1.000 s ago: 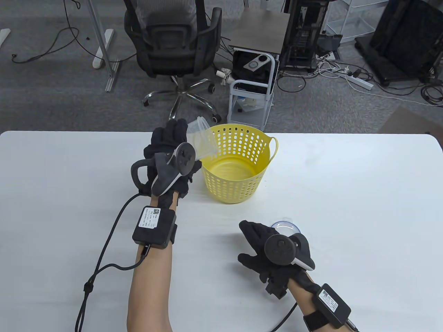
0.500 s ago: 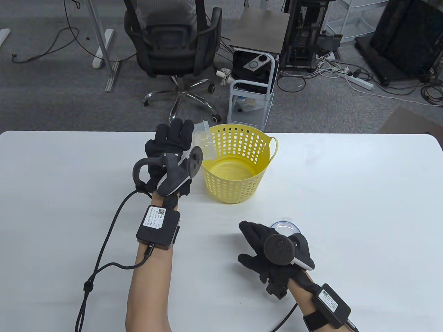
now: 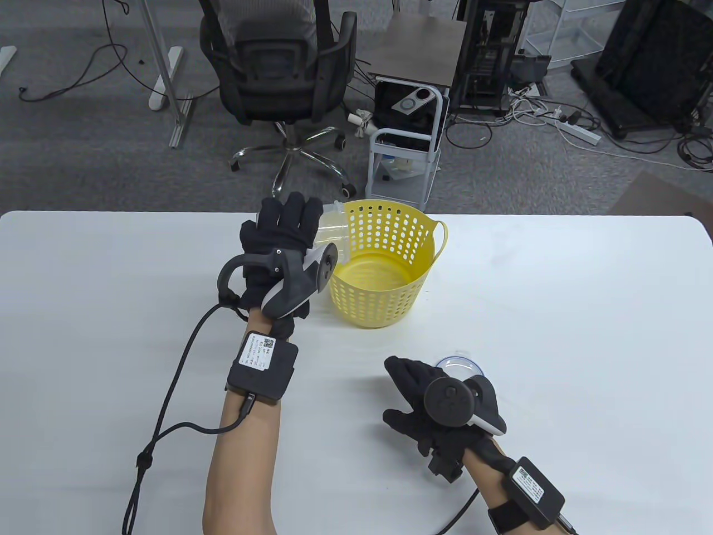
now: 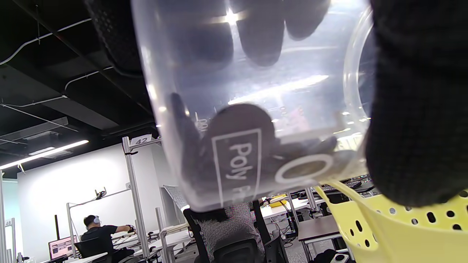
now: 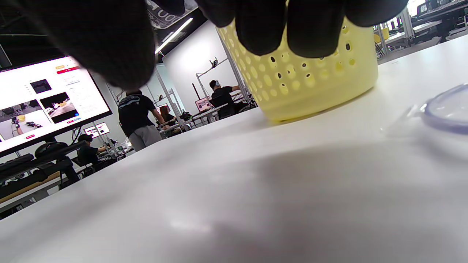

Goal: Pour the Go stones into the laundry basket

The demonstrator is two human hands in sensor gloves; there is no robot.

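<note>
Over the yellow laundry basket's [image 3: 384, 262] left rim, the left hand [image 3: 281, 245] grips a clear plastic cup [image 3: 334, 228], now tipped further than a second ago. Only the left wrist view shows dark Go stones [image 4: 237, 146] inside. The right hand [image 3: 431, 398] stays resting beside a clear lid [image 3: 459, 365], fingers loosely spread.

cup [image 3: 332, 225] over basket [image 3: 390, 290] rim, lid [image 3: 460, 365] nearer
</note>
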